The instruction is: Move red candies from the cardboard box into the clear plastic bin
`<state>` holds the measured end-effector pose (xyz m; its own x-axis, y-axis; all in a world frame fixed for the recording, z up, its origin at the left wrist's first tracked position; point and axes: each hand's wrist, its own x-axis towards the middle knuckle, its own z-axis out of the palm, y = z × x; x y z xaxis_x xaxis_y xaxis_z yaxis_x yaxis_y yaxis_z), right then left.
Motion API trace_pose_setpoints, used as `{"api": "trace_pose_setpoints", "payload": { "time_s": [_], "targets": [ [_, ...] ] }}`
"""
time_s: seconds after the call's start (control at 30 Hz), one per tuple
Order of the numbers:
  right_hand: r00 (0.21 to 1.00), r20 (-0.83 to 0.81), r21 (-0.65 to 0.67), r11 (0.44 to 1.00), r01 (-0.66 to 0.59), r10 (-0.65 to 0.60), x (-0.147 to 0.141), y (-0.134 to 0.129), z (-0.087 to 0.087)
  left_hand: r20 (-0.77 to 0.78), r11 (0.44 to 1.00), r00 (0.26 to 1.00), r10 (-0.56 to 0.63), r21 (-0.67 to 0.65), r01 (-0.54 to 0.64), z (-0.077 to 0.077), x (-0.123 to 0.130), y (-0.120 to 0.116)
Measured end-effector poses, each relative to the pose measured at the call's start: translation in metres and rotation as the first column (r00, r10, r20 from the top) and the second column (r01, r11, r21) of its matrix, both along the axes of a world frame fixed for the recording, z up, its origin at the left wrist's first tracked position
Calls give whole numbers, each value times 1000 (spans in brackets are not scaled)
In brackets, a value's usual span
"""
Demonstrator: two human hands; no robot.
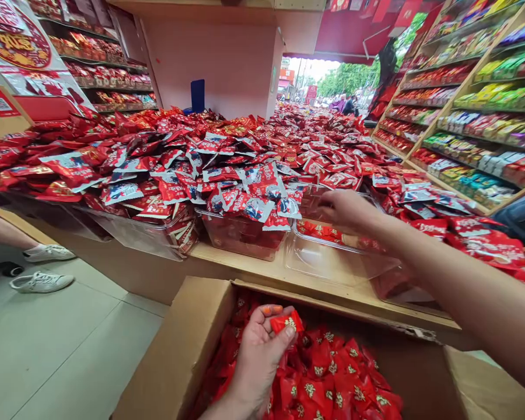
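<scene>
My left hand [262, 350] is closed, pinching a small red wrapped candy [286, 321] with gold print between thumb and fingers. It is above an open cardboard box [170, 356] of similar red candies [332, 379]. My right hand [347, 211] reaches forward over a clear plastic bin [312, 256]. Its fingers are bent and slightly blurred, and their tips and anything in them cannot be made out. Some red candies [319, 228] with gold print lie at the back of that bin, whose front part shows its bare plastic.
Heaped red and silver packets [254, 181] fill the neighbouring clear bins [240, 233] along a wooden ledge [240, 262]. Stocked shelves [472, 111] rise at right. On the left, a person's shoes [44, 282] stand on the tiled floor [91, 350]. A pink pillar [210, 64] stands behind.
</scene>
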<state>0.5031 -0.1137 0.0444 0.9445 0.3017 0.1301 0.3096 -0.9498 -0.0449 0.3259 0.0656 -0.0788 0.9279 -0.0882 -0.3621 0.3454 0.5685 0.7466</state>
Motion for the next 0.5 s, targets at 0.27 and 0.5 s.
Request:
{"api": "trace_pose_setpoints", "payload": {
  "time_s": [0.27, 0.5],
  "targets": [
    [969, -199, 777, 626, 67, 144, -168, 27, -72, 157, 996, 987, -35, 87, 21, -3, 1, -1],
    [874, -416, 909, 117, 400, 251, -189, 26, -121, 7, 996, 997, -78, 43, 77, -1, -5, -6]
  ]
}}
